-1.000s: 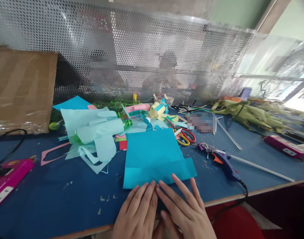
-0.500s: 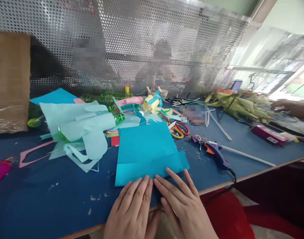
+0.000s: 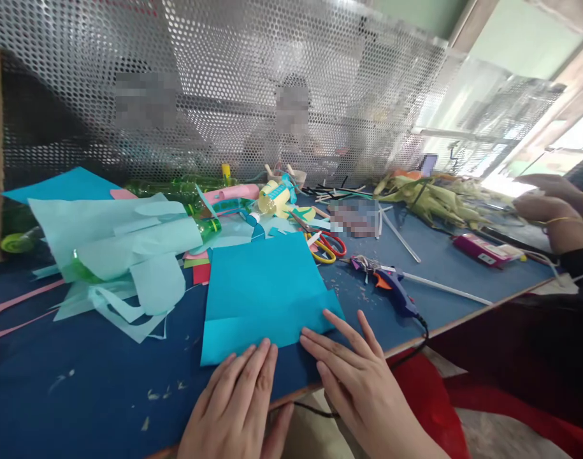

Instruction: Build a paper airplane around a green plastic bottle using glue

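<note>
Blue paper (image 3: 267, 274) lies folded, the left hand (image 3: 231, 401), fingers together, and right hand (image 3: 360, 376), fingers spread, touching its near edge, gripping nothing, seemingly to press it flat.

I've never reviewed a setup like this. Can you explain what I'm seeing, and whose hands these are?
There is no machine: a person uses a bare left hand and right hand, seen from a head-worn camera looking forward and down. Both hands' fingertips rest at the near edge of a folded blue sheet; neither hand grips it. Around it on the dark blue table lie pale blue paper, scissors, a glue gun and corn husks. Far right, another person's arm shows.
</note>
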Demonstrator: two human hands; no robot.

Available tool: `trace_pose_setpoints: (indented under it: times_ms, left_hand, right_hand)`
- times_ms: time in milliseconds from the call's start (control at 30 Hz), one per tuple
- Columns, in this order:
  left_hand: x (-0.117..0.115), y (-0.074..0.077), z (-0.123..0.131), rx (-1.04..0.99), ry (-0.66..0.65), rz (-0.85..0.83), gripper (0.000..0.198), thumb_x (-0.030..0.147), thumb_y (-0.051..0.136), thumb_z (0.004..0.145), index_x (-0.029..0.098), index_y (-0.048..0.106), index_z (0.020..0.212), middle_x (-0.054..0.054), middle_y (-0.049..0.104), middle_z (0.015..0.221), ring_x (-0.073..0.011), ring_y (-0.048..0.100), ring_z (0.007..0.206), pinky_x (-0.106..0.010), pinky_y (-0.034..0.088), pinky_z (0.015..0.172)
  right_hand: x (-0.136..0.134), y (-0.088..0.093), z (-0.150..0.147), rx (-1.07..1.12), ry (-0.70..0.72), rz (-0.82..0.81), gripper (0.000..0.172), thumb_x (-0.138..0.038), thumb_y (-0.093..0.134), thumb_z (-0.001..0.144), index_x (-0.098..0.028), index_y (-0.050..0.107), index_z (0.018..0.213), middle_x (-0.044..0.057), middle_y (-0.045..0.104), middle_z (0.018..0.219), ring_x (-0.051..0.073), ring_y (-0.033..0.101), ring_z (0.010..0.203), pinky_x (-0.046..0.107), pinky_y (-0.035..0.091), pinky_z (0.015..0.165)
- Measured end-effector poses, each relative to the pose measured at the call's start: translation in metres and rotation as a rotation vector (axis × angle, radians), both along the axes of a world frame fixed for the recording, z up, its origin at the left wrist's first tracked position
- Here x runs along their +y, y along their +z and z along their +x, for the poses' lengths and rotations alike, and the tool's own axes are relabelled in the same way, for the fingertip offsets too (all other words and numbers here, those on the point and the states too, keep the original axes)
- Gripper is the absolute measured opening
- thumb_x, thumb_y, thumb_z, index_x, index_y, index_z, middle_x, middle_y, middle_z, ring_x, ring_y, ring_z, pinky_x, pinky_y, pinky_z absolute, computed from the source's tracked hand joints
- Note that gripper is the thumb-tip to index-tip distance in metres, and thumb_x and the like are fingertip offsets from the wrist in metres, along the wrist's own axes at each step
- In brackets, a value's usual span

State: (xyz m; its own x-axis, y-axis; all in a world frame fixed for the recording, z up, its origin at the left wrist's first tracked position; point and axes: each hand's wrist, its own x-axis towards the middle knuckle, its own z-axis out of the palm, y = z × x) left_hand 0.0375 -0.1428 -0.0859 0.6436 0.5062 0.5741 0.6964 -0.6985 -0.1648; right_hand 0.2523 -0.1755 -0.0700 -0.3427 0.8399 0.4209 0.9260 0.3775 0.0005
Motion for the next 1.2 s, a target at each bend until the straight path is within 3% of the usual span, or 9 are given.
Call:
trace_pose_setpoints:
  times_ms: [267,500,667,900,1200]
  left_hand:
    - [0.003,0.003,0.000,-0.003,-0.012,-0.002,0.051,0.041,0.055,0.085,0.013,0.055,0.128,-0.007,0.063,0.124,-0.0223,0.061,0.103,-0.030,0.048,0.085]
    - [0.005,0.008,-0.002,-0.051,-0.036,-0.025,0.047,0.042,0.052,0.087,0.016,0.056,0.126,-0.006,0.066,0.120,-0.0206,0.063,0.099,-0.028,0.050,0.080]
    - [0.003,0.011,-0.012,-0.025,-0.001,-0.019,0.051,0.047,0.052,0.086,0.010,0.059,0.121,-0.009,0.067,0.117,-0.0227,0.064,0.098,-0.030,0.051,0.081]
    - [-0.010,0.020,-0.029,-0.046,0.096,-0.077,0.048,0.046,0.052,0.087,0.011,0.059,0.119,-0.010,0.068,0.113,-0.0215,0.065,0.098,-0.028,0.052,0.082]
    - [-0.012,0.019,-0.042,-0.078,0.147,-0.129,0.036,0.038,0.050,0.090,0.016,0.058,0.117,-0.007,0.068,0.109,-0.0203,0.066,0.095,-0.031,0.054,0.079]
  right_hand:
    - [-0.003,-0.004,0.018,0.054,-0.048,-0.026,0.042,-0.023,0.048,0.092,-0.029,0.050,0.134,-0.002,0.064,0.124,0.026,0.047,0.127,0.060,0.028,0.109]
    - [-0.007,-0.012,0.028,0.053,-0.119,-0.004,0.039,-0.026,0.047,0.092,-0.032,0.054,0.130,-0.001,0.064,0.124,0.026,0.048,0.127,0.058,0.029,0.109]
    - [-0.012,-0.020,0.034,0.078,-0.154,0.025,0.037,-0.028,0.045,0.093,-0.031,0.056,0.128,-0.002,0.064,0.124,0.026,0.049,0.126,0.058,0.029,0.109]
    - [-0.015,-0.032,0.040,0.121,-0.137,0.041,0.040,-0.030,0.042,0.093,-0.031,0.052,0.131,-0.002,0.064,0.124,0.026,0.049,0.126,0.055,0.028,0.109]
    - [-0.016,-0.035,0.043,0.119,-0.097,0.092,0.040,-0.029,0.042,0.093,-0.030,0.049,0.132,-0.004,0.063,0.126,0.024,0.052,0.121,0.050,0.027,0.108]
